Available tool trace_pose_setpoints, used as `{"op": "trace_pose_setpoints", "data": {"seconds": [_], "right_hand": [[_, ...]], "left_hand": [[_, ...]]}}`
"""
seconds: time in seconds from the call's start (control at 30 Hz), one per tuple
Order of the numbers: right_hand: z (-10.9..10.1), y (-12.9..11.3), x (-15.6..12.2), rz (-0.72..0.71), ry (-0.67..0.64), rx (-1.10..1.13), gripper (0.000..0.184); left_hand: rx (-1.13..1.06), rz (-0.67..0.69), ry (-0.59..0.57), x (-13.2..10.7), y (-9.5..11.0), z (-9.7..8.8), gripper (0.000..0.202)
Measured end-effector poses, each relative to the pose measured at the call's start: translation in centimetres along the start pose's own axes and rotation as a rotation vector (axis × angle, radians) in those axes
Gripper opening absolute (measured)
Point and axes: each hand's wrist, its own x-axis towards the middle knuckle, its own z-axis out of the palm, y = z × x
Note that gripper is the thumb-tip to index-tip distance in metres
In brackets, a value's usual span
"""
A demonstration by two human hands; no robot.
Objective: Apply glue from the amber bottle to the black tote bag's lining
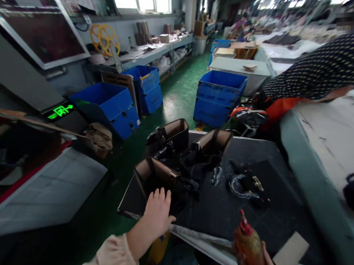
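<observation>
My left hand (159,211) is open, fingers stretched out over the near side of a black bag (155,171) with a tan lining; whether it touches the bag I cannot tell. My right hand (264,260) is wrapped round a squeeze bottle (249,247) with a red nozzle and yellowish, smeared sides, held upright at the table's front edge. Two more black bags (173,132) stand behind, open at the top. Right of the bags, a plastic-wrapped handle (240,186) lies by a gold-coloured metal fitting (257,183). A smaller wrapped piece (216,175) rests nearer the bags.
The dark tabletop (207,205) carries a pale card (291,251) at its near right. Several blue bins (220,98) stand on the green floor beyond. A person in a dotted garment (319,70) leans in at the right, beside a pale-topped table (333,136).
</observation>
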Motion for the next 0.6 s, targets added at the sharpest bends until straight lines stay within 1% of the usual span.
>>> {"op": "trace_pose_setpoints", "data": {"seconds": [0.13,0.2,0.27,0.4,0.47,0.53,0.6], "right_hand": [[1.0,-2.2,2.7,-0.079,-0.043,0.133,0.054],[1.3,-3.2,4.6,-0.125,-0.032,0.181,0.057],[1.6,-4.2,7.0,-0.164,-0.011,0.203,0.057],[2.0,-6.1,11.8,-0.254,0.036,0.210,0.048],[2.3,-6.8,13.8,-0.287,0.049,0.190,0.047],[2.4,-7.1,15.1,-0.296,0.070,0.157,0.049],[2.3,-7.3,16.0,-0.293,0.097,0.121,0.051]], "left_hand": [[-0.033,0.070,-0.053,-0.5,0.4,-0.6,0.070],[-0.080,0.111,-0.082,-0.8,0.9,-0.8,0.064],[-0.140,0.151,-0.116,-1.2,1.6,-0.9,0.058],[-0.277,0.234,-0.200,-1.7,2.8,-0.7,0.048],[-0.308,0.275,-0.221,-1.8,3.4,-0.5,0.042],[-0.298,0.309,-0.232,-1.7,3.7,-0.4,0.034],[-0.274,0.344,-0.239,-1.6,3.9,0.0,0.028]]}}
